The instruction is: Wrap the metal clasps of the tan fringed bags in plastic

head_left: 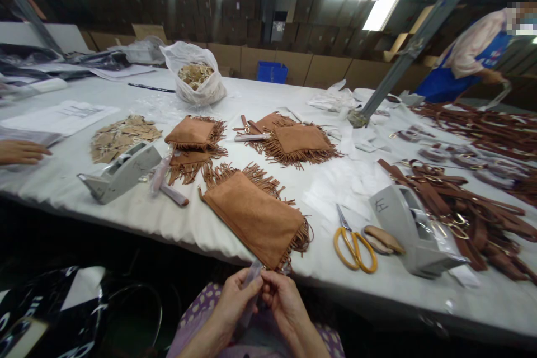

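Note:
A brown fringed bag (255, 215) lies slanted at the table's front edge, its lower corner just above my hands. My left hand (236, 296) is closed round a translucent plastic-wrapped strip (250, 285). Beside it, my right hand (279, 293) is pinched at the bag's corner, and the small part between its fingers is too small to name. Yellow-handled scissors (354, 249) lie partly open to the right of the bag. More fringed bags (300, 140) rest behind, and another stack (193, 133) is at the back left.
Tape dispensers stand left (121, 170) and right (413, 229). Brown straps (474, 212) pile up at the right. A plastic bag (201, 75) of small pieces sits at the back. Another person's hand (23, 152) rests at the left; a person in a blue apron (470, 61) stands back right.

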Available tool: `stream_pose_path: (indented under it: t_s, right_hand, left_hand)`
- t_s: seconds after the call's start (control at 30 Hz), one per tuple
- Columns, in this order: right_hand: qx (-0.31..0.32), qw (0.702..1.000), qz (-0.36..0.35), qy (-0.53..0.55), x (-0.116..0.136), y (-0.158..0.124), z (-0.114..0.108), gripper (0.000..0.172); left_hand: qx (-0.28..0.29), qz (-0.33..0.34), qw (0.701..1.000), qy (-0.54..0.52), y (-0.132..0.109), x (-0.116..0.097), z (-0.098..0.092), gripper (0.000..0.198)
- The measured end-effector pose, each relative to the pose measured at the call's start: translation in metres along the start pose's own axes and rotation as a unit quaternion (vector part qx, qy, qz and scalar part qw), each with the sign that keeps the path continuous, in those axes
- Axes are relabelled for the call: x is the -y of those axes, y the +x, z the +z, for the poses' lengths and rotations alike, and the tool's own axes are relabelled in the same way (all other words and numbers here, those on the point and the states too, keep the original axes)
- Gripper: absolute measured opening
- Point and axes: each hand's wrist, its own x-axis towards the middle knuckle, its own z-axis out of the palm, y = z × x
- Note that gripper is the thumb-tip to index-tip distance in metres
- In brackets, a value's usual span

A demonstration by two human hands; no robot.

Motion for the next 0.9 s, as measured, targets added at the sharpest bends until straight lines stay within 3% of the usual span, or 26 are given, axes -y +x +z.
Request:
stream_pose_path:
  t_s: [0.13, 0.27, 0.37, 0.5, 0.63, 0.77, 0.9]
  right_hand:
    - [0.003, 1.0, -0.006, -0.023, 0.003, -0.004, 0.002, 0.019]
    - [0.024, 1.0, 0.013, -0.014, 0.008, -0.007, 0.002, 0.023]
    - [0.029, 0.999, 0.006, -0.024, 0.007, -0.007, 0.003, 0.023]
    - [-0.001, 1.0, -0.014, -0.027, 0.004, -0.006, 0.005, 0.021]
    - [0.01, 1.0, -0.011, -0.01, 0.006, -0.01, 0.008, 0.02]
    - [0.035, 0.999, -0.002, 0.035, 0.011, -0.018, 0.01, 0.025]
    - [0.025, 1.0, -0.006, 0.0, 0.011, -0.019, 0.012, 0.032]
  left_hand:
    - [-0.053, 0.005, 0.997, -0.05, -0.001, 0.002, 0.007, 0.056]
    - [-0.089, -0.007, 0.993, -0.075, -0.005, -0.008, 0.014, 0.061]
    - [-0.097, 0.029, 0.992, -0.077, -0.005, -0.012, 0.016, 0.053]
    - [-0.107, 0.154, 0.98, 0.061, -0.004, -0.001, 0.008, 0.033]
    - [-0.064, 0.263, 0.93, 0.247, -0.005, 0.005, -0.006, 0.029]
    - [-0.039, 0.299, 0.9, 0.315, -0.006, -0.003, -0.013, 0.031]
    - [-0.023, 0.304, 0.89, 0.34, -0.005, -0.01, -0.011, 0.033]
